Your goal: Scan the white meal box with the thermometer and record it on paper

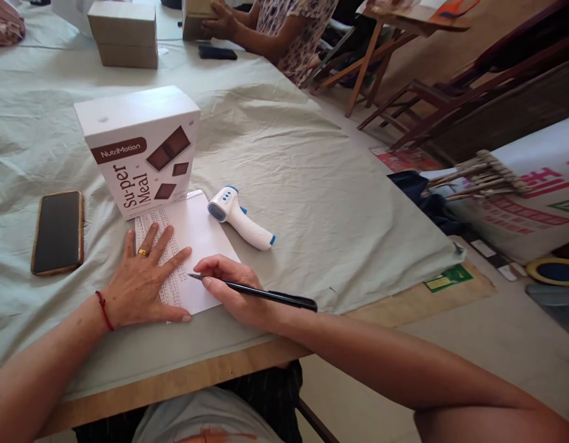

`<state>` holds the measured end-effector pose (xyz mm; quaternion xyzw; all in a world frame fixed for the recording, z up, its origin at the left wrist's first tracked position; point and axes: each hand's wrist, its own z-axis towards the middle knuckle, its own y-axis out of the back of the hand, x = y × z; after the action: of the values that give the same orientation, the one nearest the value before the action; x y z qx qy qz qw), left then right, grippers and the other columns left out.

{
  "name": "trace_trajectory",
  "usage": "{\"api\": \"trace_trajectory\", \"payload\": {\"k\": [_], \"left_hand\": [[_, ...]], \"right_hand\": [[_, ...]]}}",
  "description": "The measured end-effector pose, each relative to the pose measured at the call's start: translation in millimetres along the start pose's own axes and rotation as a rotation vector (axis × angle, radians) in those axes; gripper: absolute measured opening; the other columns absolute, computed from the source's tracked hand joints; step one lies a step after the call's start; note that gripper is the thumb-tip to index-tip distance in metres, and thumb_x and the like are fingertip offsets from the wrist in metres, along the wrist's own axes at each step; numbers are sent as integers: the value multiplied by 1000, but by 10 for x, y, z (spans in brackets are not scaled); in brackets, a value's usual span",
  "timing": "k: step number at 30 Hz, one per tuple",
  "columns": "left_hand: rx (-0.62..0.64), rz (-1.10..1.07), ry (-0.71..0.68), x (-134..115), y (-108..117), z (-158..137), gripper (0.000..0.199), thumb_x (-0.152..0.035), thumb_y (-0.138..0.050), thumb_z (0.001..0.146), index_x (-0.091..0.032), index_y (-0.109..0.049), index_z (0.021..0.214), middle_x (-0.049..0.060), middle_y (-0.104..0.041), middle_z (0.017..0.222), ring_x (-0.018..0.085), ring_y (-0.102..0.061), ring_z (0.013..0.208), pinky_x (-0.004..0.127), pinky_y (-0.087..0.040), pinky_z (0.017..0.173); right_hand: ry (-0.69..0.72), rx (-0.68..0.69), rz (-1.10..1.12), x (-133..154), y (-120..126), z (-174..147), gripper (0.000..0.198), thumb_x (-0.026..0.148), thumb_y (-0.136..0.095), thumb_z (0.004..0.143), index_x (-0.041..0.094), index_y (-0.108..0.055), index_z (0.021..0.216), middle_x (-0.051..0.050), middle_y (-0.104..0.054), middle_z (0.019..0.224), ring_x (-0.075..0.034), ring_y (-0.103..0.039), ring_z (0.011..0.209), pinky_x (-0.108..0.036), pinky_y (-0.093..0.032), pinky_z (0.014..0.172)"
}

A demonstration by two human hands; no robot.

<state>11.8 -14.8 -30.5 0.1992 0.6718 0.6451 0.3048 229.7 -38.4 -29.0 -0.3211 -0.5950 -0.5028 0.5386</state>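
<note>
My left hand lies flat with spread fingers on a sheet of paper, holding it against the cloth. Rows of small handwriting fill the left part of the sheet; its right part is blank. A black pen is pinched in my right hand, its tip at the edge of the writing. A white "NutriMotion Super Meal" box stands upright at the paper's far edge. Beside the sheet, on the right, lies a white and blue infrared thermometer. To the left of my left hand rests a dark-screened smartphone.
A pale green cloth covers the wooden table. Farther back stands a brown cardboard box. Another person's hands touch a second box, near a dark flat object. Wooden chairs stand on the right.
</note>
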Motion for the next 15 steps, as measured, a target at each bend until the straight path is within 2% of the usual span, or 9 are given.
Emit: {"api": "trace_trajectory", "payload": {"k": [3,8,15], "left_hand": [[-22,-5,-2,-1,-11,-8,107,-84,-65,65,-27,-40,152,18,-26,163,51,-17,148,74,-3,113],[-40,-13,-1,6,-22,-27,106,-85,-63,66,-26,-41,152,18,-28,162,51,-19,147,73,-2,113],[-17,-20,12,5,-27,-32,108,-85,-64,65,-26,-40,153,20,-24,164,51,-17,148,73,-2,113]], "right_hand": [[23,-6,-20,-50,2,6,11,19,-55,76,20,-63,83,3,-60,66,-9,-49,54,-21,-42,52],[142,-23,-181,-108,-56,30,13,13,-52,71,20,-62,75,2,-63,64,-9,-49,52,-21,-44,53],[127,-68,-204,-132,-97,12,4,18,-56,73,21,-58,72,4,-62,62,-9,-52,52,-21,-45,53]]}}
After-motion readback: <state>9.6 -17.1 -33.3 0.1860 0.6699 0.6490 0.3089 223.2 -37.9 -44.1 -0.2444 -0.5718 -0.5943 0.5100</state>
